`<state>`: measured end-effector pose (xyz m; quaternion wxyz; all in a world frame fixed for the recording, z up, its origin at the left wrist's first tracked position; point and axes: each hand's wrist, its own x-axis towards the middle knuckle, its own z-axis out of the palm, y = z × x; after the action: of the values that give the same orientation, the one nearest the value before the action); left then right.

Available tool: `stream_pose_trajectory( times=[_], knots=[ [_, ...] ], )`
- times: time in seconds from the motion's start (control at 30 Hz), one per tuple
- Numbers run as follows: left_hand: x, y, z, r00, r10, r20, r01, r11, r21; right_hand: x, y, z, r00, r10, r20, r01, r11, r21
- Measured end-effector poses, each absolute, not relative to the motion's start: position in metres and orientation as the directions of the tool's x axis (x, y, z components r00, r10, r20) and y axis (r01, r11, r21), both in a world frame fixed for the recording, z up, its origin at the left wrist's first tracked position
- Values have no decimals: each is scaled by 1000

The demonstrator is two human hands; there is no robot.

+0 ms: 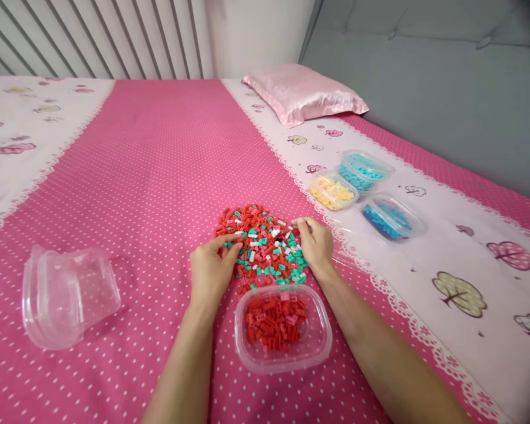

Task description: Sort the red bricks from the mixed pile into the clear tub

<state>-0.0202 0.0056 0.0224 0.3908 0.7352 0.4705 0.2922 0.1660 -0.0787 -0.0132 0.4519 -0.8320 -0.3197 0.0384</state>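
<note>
Two hands work at a pile (265,244) of tiny bricks heaped in the middle of the bed (150,176). The pile is mostly red, with teal, white and pink pieces mixed through it.

The left hand (209,268) rests at the pile's left edge, fingers curled, thumb and forefinger drawn towards each other over the bricks. Whether a piece is pinched between them I cannot tell. The right hand (315,241) sits at the pile's right edge, fingers bent in, tips touching the bricks. Whether it grips anything is also too small to make out.

Just nearer than the pile, between the two forearms, stands a clear red tub (324,338) holding only red bricks.

Off to the right, on the pale strip of the sheet, three more clear tubs sit close together. There is a yellow tub (312,184), a teal tub (388,171) just beyond it, and a blue tub (419,227) nearer and further right.

Well to the left, empty tubs (66,294) lie tipped on their side. A pink pillow (302,91) lies at the far end.
</note>
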Motion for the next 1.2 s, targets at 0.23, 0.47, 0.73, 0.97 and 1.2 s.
stream_pose_trajectory(
  times=[0.23, 0.47, 0.73, 0.97, 1.2],
  knots=[
    [-20, 3, 38, 294, 950, -109, -78, 137, 987, 167, -78, -13, 788, 572, 227, 503, -385, -774],
    [-29, 5, 57, 451, 867, -213, -482, 438, 759, 166, -79, -12, 791, 571, 217, 500, -401, -767],
    [-31, 12, 52, 475, 827, -302, -524, 541, 658, 166, -78, -14, 793, 571, 213, 497, -403, -768],
    [-22, 11, 46, 387, 854, -348, -397, 495, 773, 166, -78, -14, 796, 567, 211, 499, -419, -759],
    [-20, 5, 33, 421, 885, -198, -77, 252, 965, 166, -77, -14, 791, 574, 211, 511, -429, -745]
  ],
)
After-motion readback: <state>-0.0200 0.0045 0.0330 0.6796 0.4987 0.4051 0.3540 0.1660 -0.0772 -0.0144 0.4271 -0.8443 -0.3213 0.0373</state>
